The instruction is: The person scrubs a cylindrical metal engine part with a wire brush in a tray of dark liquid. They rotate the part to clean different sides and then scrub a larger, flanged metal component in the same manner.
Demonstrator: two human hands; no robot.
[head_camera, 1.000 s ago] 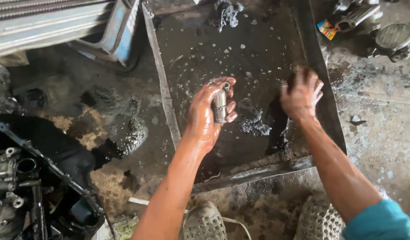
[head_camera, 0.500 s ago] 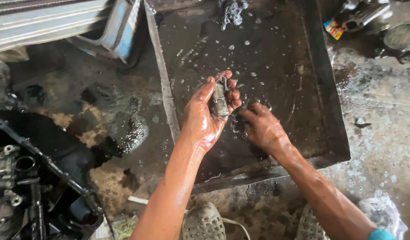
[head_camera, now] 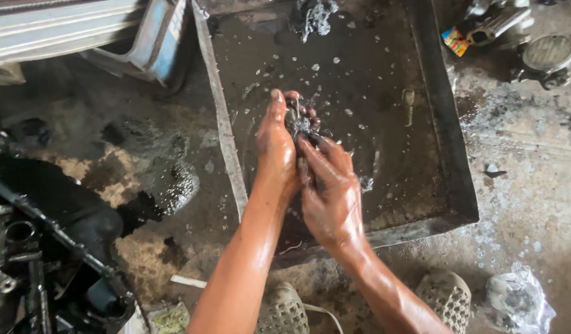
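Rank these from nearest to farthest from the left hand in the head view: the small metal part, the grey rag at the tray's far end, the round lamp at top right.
From the left hand:
1. Small metal part, held against its fingers.
2. Grey rag, at the tray's far end.
3. Round lamp, on the floor outside the tray, top right.

Both hands, the left hand (head_camera: 276, 151) and the right hand (head_camera: 332, 192), are glistening wet and oily. The small dark metal part (head_camera: 300, 124) between them is looking greasy. The shallow rectangular dark metal tray (head_camera: 449, 154) is showing a glossy, liquid-coated bottom. The rough grey concrete floor (head_camera: 533, 204) is lying matt and stained.
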